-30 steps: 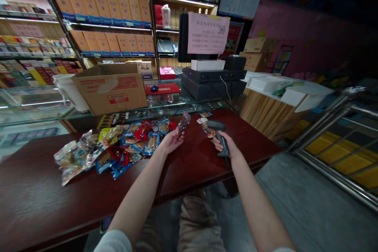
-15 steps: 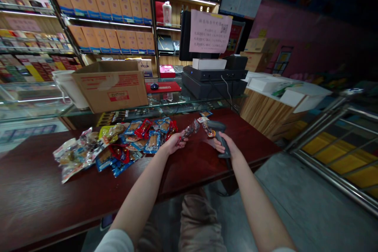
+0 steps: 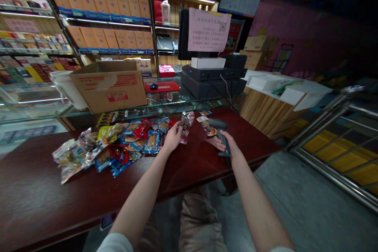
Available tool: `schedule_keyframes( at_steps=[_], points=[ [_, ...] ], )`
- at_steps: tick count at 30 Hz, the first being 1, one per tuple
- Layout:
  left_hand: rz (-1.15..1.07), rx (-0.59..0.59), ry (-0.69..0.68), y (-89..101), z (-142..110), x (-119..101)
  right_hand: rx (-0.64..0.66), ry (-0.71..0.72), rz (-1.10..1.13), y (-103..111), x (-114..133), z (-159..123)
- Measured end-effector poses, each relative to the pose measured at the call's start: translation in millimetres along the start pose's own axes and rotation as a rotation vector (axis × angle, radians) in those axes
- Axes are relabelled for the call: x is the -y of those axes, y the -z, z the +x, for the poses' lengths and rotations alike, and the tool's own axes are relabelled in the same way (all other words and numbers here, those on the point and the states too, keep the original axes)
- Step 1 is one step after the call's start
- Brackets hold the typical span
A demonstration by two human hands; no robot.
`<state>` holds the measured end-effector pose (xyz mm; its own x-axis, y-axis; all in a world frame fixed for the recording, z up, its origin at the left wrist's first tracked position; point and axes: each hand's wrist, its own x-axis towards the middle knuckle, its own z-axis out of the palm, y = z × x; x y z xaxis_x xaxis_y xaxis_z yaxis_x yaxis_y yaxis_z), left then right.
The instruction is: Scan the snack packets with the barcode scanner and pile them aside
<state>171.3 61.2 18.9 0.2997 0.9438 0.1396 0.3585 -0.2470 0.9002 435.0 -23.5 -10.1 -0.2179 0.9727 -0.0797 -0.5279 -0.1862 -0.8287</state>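
Note:
My left hand [image 3: 174,137] is closed on the edge of a shiny snack packet [image 3: 187,123], held upright just above the table. My right hand [image 3: 226,143] wraps around the handle of a dark grey barcode scanner [image 3: 219,125], its head pointing left. Just left of the scanner head lies another snack packet [image 3: 206,125] with a clear window. Left of my left hand is a pile of small blue and red snack packets [image 3: 152,141]. Larger clear and white packets [image 3: 78,153] lie at the pile's left end.
The dark red table [image 3: 189,169] stretches in front of me. Behind it, a glass counter holds an open cardboard box [image 3: 112,88], a white jug [image 3: 68,90], a mouse [image 3: 153,86] and a till with a monitor [image 3: 183,35]. A metal railing [image 3: 333,138] stands at right.
My left hand has turned the packet so its broad face shows upright, and moved slightly up and left. My right hand and the scanner have barely moved.

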Motion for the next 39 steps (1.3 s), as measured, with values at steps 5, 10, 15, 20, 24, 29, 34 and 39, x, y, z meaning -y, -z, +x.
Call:
schedule_keyframes(
  at_steps=[5,10,15,20,24,29,34,39],
  points=[
    [0.734,-0.385,-0.016,27.9,-6.8,-0.1,-0.067,0.096,0.034,-2.5,0.8,-0.8],
    [0.950,-0.470,0.148,43.6,-7.1,11.1,-0.084,0.107,0.049,-6.1,1.2,-2.2],
    [0.980,-0.510,-0.039,31.0,-10.9,-3.6,-0.182,0.210,0.103,-2.5,3.5,-2.3],
    [0.863,-0.107,-0.148,-19.3,11.2,-25.4,-0.361,0.240,0.152,5.5,4.7,2.5],
    [0.783,0.191,0.013,-71.7,53.5,-32.4,-0.380,0.256,0.152,10.8,3.6,6.2],
    [0.710,0.164,0.160,-114.4,96.3,-29.2,-0.406,0.230,0.138,15.7,-0.3,10.7],
    [0.643,0.179,0.171,-126.4,108.1,-22.9,-0.443,0.227,0.119,17.0,-2.6,15.1],
    [0.551,0.128,0.148,-128.7,106.8,-11.7,-0.448,0.225,0.121,13.6,-2.3,13.8]
  ],
)
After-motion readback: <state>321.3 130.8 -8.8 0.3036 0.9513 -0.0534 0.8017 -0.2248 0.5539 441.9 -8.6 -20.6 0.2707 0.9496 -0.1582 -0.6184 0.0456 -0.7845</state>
